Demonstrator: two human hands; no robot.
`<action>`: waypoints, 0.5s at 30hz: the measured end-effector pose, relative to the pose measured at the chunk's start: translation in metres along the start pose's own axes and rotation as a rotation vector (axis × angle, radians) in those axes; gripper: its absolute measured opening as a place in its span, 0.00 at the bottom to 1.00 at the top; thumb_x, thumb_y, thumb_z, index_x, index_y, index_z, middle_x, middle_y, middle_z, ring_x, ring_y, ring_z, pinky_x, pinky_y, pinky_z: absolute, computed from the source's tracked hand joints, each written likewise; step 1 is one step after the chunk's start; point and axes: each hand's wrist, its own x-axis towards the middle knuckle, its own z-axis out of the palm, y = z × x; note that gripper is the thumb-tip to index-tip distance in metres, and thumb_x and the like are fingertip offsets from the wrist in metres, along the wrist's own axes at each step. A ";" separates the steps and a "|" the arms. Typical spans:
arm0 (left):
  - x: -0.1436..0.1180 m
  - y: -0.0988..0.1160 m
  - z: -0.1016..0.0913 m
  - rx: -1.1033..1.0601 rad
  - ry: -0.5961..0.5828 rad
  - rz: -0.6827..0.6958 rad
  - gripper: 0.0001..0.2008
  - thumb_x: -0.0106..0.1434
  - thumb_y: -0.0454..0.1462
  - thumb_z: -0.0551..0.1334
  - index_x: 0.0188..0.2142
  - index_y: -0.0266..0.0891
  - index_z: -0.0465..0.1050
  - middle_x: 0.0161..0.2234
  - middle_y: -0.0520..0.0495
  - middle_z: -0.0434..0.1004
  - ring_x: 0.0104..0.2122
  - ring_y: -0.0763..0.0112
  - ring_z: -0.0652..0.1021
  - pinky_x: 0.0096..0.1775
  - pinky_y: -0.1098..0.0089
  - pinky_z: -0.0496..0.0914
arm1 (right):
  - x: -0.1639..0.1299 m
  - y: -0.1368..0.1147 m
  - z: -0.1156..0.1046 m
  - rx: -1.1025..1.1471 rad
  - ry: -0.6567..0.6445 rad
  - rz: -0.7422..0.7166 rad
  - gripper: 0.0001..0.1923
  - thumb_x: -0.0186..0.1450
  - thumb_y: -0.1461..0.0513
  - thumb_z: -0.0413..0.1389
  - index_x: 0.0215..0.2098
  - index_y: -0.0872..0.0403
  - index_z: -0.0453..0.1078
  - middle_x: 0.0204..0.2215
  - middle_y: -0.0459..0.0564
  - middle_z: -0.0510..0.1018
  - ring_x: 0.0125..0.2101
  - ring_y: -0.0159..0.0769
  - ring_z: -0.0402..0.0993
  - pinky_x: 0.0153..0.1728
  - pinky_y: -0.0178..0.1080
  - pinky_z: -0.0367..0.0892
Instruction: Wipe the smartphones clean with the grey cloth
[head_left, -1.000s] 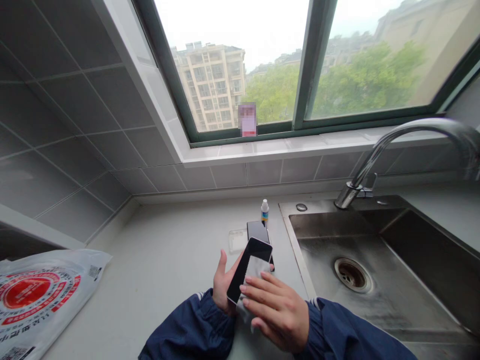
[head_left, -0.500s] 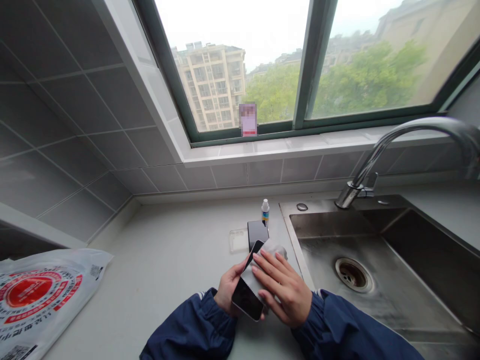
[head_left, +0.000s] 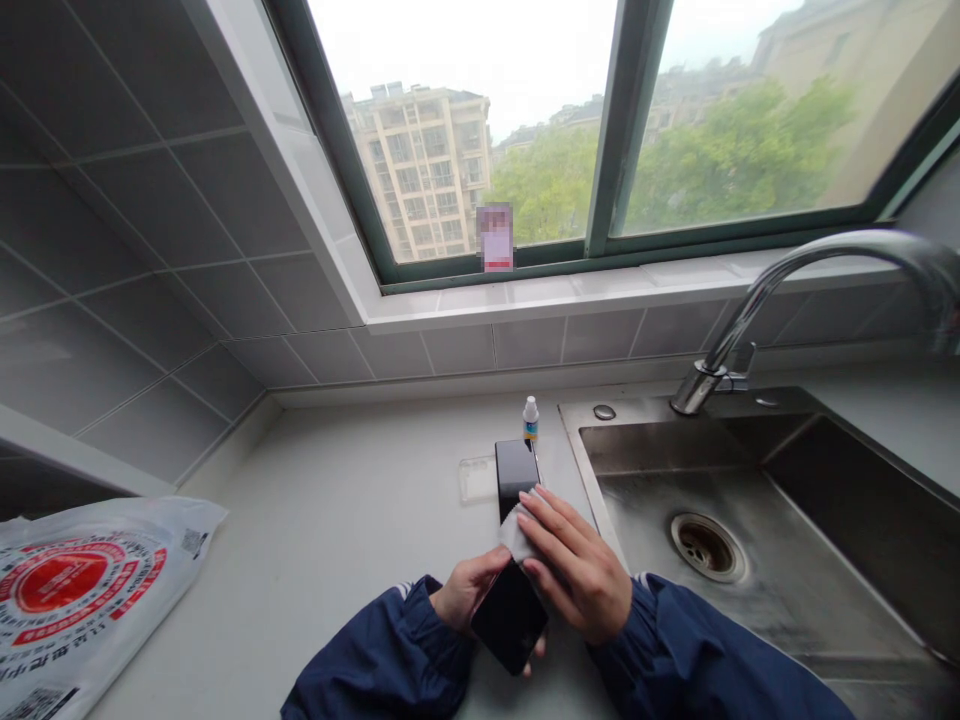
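Note:
A smartphone [head_left: 510,617] with a dark screen rests tilted in my left hand [head_left: 466,590], whose thumb lies along its edge and whose fingers wrap beneath. My right hand [head_left: 581,570] presses a light grey cloth [head_left: 516,536] with a zigzag edge onto the phone's upper end. Just beyond, a second dark phone [head_left: 517,465] lies on the counter, partly covered by the cloth and my right fingers. Beside it on the left is a clear phone case [head_left: 477,480]. Behind it stands a small white bottle [head_left: 531,416] with a blue and yellow label.
To the right is a steel sink [head_left: 589,460] with a drain [head_left: 706,548] and a curved chrome faucet [head_left: 739,310]. A white plastic bag [head_left: 135,540] with red print lies at the left on the pale counter [head_left: 330,510]. A window spans the back wall.
The cloth and my right fingers have shifted to the phone's upper end, baring more of the lower screen. The phone has turned and dropped slightly toward me.

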 end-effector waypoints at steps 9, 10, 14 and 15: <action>0.005 0.006 0.011 0.055 -0.097 0.122 0.44 0.59 0.66 0.33 0.49 0.40 0.71 0.28 0.43 0.77 0.23 0.66 0.77 0.24 0.70 0.68 | 0.000 0.001 0.001 0.054 0.018 0.039 0.18 0.67 0.66 0.53 0.56 0.58 0.67 0.59 0.60 0.68 0.64 0.52 0.54 0.60 0.55 0.63; 0.007 0.005 0.012 0.040 -0.109 0.172 0.43 0.59 0.66 0.33 0.54 0.43 0.66 0.27 0.43 0.77 0.23 0.65 0.77 0.23 0.70 0.67 | -0.001 0.001 0.002 0.053 0.013 0.041 0.17 0.68 0.66 0.53 0.55 0.57 0.67 0.58 0.60 0.68 0.64 0.52 0.54 0.59 0.55 0.63; 0.011 0.001 0.012 -0.009 -0.079 0.248 0.43 0.59 0.65 0.32 0.58 0.42 0.60 0.29 0.43 0.77 0.22 0.64 0.78 0.21 0.71 0.66 | -0.004 -0.003 0.008 0.017 -0.031 0.047 0.14 0.70 0.62 0.52 0.53 0.55 0.68 0.58 0.59 0.68 0.65 0.54 0.51 0.60 0.59 0.59; 0.011 0.000 0.012 -0.022 -0.065 0.247 0.44 0.59 0.66 0.32 0.57 0.42 0.61 0.30 0.43 0.77 0.22 0.64 0.78 0.21 0.71 0.66 | -0.004 -0.005 0.009 0.006 -0.045 0.048 0.15 0.70 0.60 0.51 0.53 0.55 0.68 0.59 0.58 0.67 0.66 0.55 0.49 0.60 0.61 0.58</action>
